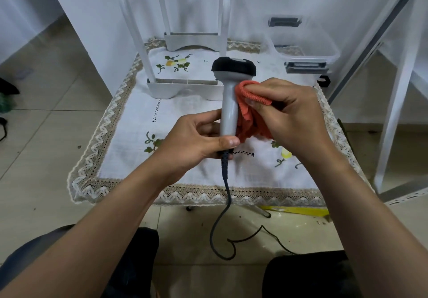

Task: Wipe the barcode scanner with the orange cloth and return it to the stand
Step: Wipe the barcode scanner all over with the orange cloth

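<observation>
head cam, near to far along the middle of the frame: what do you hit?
Cable → left hand gripping the scanner handle → scanner's black head → white stand base behind it.

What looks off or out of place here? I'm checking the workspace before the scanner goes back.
Little stands out. The scanner's cable hangs off the table's front edge and loops loosely on the floor, where a foot could catch it. The barcode scanner, orange cloth and tablecloth look intact and tidy.
</observation>
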The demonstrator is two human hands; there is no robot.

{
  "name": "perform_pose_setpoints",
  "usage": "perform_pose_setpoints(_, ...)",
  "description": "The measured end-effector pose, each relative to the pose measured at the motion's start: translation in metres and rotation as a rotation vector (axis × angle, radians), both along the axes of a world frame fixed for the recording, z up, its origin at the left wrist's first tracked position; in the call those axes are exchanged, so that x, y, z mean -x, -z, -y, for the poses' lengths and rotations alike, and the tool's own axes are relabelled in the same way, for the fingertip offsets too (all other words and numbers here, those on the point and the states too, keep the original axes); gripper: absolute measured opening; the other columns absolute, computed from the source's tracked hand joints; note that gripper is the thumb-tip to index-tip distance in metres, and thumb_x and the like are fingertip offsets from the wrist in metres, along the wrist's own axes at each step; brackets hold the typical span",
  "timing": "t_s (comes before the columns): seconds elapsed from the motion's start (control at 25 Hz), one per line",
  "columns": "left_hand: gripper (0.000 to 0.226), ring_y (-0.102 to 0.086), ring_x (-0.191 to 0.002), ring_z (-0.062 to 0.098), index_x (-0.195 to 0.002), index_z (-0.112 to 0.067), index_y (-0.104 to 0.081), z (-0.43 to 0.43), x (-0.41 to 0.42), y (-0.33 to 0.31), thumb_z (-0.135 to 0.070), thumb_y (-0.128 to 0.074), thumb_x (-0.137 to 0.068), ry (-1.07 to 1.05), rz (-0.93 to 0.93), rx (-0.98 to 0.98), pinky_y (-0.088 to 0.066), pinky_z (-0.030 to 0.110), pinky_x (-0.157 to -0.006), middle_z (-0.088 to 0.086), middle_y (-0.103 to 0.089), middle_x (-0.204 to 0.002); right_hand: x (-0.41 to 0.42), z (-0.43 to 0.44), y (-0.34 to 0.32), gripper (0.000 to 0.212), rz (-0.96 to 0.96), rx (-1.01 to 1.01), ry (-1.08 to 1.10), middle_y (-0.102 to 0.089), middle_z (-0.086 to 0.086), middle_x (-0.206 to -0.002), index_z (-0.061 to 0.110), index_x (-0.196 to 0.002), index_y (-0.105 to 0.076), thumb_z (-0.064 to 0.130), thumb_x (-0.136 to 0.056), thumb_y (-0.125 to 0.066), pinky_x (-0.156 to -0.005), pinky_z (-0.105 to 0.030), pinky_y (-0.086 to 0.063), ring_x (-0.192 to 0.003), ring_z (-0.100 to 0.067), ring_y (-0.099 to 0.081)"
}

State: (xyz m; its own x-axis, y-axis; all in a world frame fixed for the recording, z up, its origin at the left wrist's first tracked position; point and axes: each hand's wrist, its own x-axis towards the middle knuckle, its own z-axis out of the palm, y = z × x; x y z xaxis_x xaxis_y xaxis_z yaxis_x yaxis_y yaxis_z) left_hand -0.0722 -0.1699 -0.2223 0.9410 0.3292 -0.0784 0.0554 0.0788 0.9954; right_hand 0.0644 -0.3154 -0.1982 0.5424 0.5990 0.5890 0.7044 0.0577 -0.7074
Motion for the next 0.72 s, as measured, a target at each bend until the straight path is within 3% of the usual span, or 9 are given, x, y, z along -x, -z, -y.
perform_pose_setpoints(0.12, 0.047, -0.075, -0.077, 0.016, -0.127, -0.004, -0.069, 0.002, -0.006, 0.006, 0.006, -0.078, -0.082, -0.009, -0.014, 0.005, -0.062, 0.036, -0.075, 0.008, -0.079, -0.098, -0.013, -0.002, -0.001, 0.014, 0.098, 0.059, 0.04, -0.075, -0.01, -0.088, 0.011, -0.104, -0.079, 0.006, -0.093, -0.072, -0.07, -0.024, -0.057, -0.077, -0.013, -0.072)
perform_pose_setpoints(0.2, 0.039, -0.076, -0.078, 0.014, -0.118, -0.005, -0.073, 0.002, -0.01, 0.009, 0.005, -0.079, -0.081, -0.032, -0.031, -0.006, -0.063, 0.035, -0.075, 0.004, -0.081, -0.094, -0.019, -0.002, -0.002, 0.013, 0.158, 0.092, 0.042, -0.075, -0.01, -0.087, 0.01, -0.103, -0.08, 0.006, -0.094, -0.071, -0.073, -0.024, -0.056, -0.078, -0.014, -0.072)
perform_pose_setpoints(0.4, 0.033, -0.079, -0.086, 0.02, -0.109, -0.01, -0.077, -0.002, -0.009, 0.013, 0.003, -0.081, -0.079, -0.037, -0.059, -0.026, -0.064, 0.033, -0.075, 0.008, -0.082, -0.095, -0.019, -0.003, 0.003, 0.013, 0.182, 0.118, 0.018, -0.072, -0.014, -0.083, 0.005, -0.099, -0.08, 0.006, -0.097, -0.068, -0.059, -0.028, -0.057, -0.067, -0.023, -0.072)
perform_pose_setpoints(0.56, 0.034, -0.078, -0.095, 0.029, -0.107, -0.014, -0.077, -0.005, -0.007, 0.013, 0.004, -0.082, -0.077, -0.012, -0.06, -0.04, -0.063, 0.034, -0.075, 0.011, -0.081, -0.099, -0.02, -0.004, 0.001, 0.014, 0.242, 0.148, 0.009, -0.073, -0.013, -0.082, 0.004, -0.098, -0.08, 0.005, -0.098, -0.066, -0.064, -0.032, -0.057, -0.07, -0.019, -0.071)
perform_pose_setpoints(0.72, 0.04, -0.079, -0.092, 0.026, -0.113, -0.013, -0.075, -0.001, -0.006, 0.015, 0.0, -0.084, -0.076, -0.006, -0.09, -0.06, -0.064, 0.037, -0.075, 0.009, -0.082, -0.099, -0.022, 0.002, -0.002, 0.016, 0.211, 0.224, -0.029, -0.075, -0.011, -0.088, 0.01, -0.103, -0.081, 0.005, -0.097, -0.066, -0.063, -0.034, -0.059, -0.071, -0.015, -0.073)
